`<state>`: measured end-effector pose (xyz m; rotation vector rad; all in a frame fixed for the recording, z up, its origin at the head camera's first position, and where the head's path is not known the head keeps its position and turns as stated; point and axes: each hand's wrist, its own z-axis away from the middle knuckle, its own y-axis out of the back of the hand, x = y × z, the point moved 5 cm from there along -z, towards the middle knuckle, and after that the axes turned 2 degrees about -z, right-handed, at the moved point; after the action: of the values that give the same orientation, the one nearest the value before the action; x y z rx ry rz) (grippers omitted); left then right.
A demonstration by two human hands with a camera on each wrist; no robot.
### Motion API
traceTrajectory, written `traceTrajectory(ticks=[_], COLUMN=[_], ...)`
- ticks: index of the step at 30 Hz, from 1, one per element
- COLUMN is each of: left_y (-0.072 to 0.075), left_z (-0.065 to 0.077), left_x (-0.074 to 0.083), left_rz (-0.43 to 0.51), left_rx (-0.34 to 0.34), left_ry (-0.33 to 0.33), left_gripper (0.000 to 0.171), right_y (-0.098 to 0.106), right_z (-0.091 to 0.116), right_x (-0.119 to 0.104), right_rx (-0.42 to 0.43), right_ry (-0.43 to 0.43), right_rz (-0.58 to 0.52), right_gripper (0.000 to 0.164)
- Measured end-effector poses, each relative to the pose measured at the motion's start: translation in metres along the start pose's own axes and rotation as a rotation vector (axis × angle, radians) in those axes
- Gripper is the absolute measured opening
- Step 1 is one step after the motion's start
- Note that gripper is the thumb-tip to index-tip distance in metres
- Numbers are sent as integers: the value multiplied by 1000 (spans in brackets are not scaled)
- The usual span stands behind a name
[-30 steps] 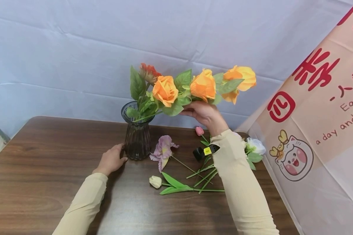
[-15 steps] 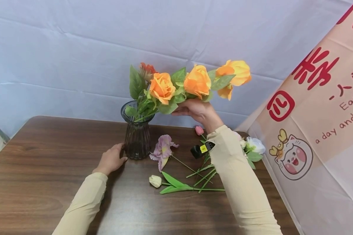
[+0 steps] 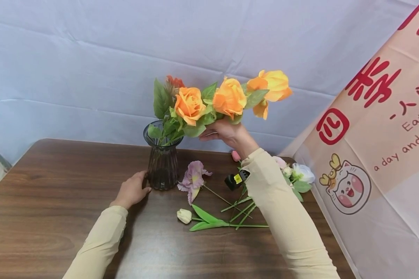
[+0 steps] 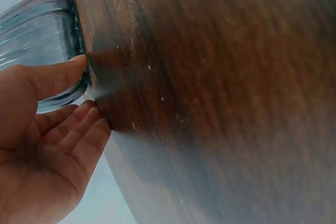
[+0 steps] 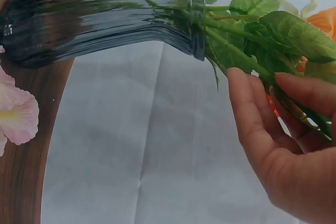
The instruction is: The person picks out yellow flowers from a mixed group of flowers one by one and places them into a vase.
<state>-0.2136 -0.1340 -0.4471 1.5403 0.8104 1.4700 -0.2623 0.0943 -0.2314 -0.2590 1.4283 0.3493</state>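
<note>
A ribbed dark glass vase [image 3: 163, 166] stands upright on the wooden table. My left hand [image 3: 130, 190] rests low beside it; in the left wrist view the thumb reaches to the vase's base and the other fingers [image 4: 84, 145] lie loosely extended at the table. Above and right of the rim, my right hand [image 3: 227, 133] pinches the green stems of orange roses [image 3: 190, 105], which lean far to the right. Their stems [image 5: 231, 48] run into the vase mouth in the right wrist view. A yellow-orange flower [image 3: 274, 86] tops the bunch at right, and a red flower [image 3: 175, 81] shows behind.
Right of the vase lies a purple flower [image 3: 193, 178], with a white tulip [image 3: 184, 216] nearer the front. A pink tulip [image 3: 235, 156] and pale blue flower [image 3: 303, 172] lie around the right forearm, beside crossing stems. A printed banner [image 3: 377, 155] borders the table's right side.
My right hand has moved left toward the vase, and the orange roses and yellow-orange flower have shifted left with it, their stems sinking further into the mouth. My left hand stays put.
</note>
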Motion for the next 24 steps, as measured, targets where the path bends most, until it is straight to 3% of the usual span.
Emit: traceTrajectory(ticks=[14, 24], left_y=[2, -1], left_z=[2, 0], left_x=[2, 0], left_rz=[7, 3], left_rx=[2, 4], left_ry=[0, -4], left_gripper=[57, 58], right_y=[-11, -14], right_z=[-6, -7], right_x=[7, 10], right_rx=[-4, 5], right_ry=[-22, -38], right_rz=[150, 183], right_gripper=[38, 39])
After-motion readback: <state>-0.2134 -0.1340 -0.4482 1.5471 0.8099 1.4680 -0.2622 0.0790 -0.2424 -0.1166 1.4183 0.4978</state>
